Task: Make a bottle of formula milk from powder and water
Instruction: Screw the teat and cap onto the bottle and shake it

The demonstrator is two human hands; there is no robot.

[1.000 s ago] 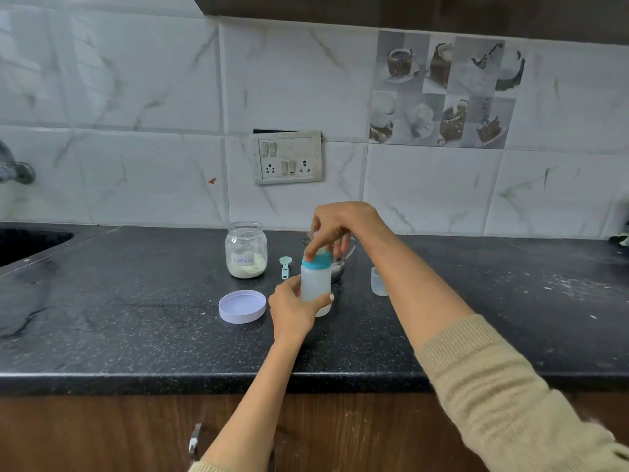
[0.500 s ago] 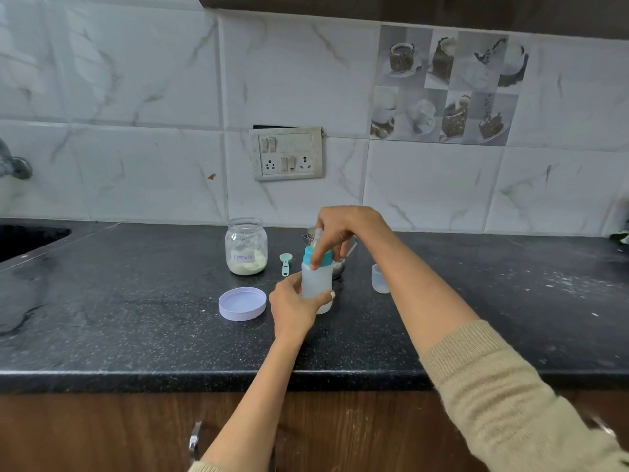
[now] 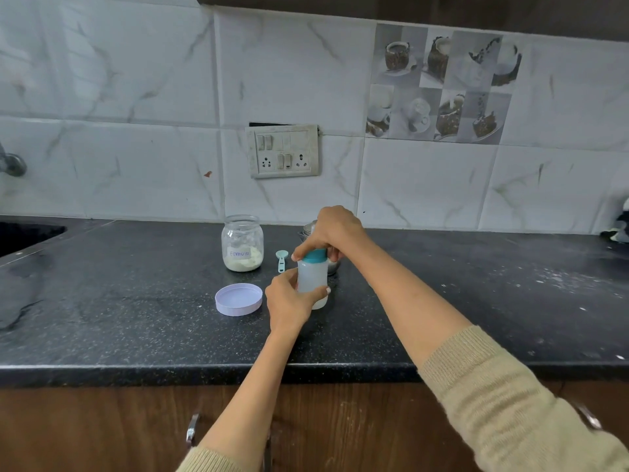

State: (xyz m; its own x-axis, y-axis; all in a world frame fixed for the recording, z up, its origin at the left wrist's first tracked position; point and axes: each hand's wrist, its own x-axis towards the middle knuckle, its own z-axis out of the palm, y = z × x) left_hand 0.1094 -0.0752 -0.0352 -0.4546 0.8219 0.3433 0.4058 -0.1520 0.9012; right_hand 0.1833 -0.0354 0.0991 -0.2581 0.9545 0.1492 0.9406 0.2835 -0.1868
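A small baby bottle [image 3: 312, 280] with cloudy white liquid stands upright on the black counter [image 3: 136, 318]. My left hand [image 3: 287, 301] is wrapped around its body. My right hand [image 3: 328, 233] grips its teal screw cap [image 3: 313, 256] from above and hides the teat. To the left stands an open glass jar [image 3: 242, 242] labelled "Formula" with pale powder at the bottom. Its lilac lid [image 3: 239, 299] lies upside down in front of it. A small teal scoop [image 3: 281, 259] lies between the jar and the bottle.
A steel bowl [image 3: 332, 265] sits behind the bottle, mostly hidden by my right hand. The sink [image 3: 23, 235] and a tap [image 3: 12, 163] are at the far left. White powder specks [image 3: 558, 277] dot the counter at the right. A switch plate [image 3: 283, 150] is on the tiled wall.
My right hand has turned on the teal cap and now covers the teat fully. The bottle and my left hand stay in place. The small clear cap right of the bottle is now hidden.
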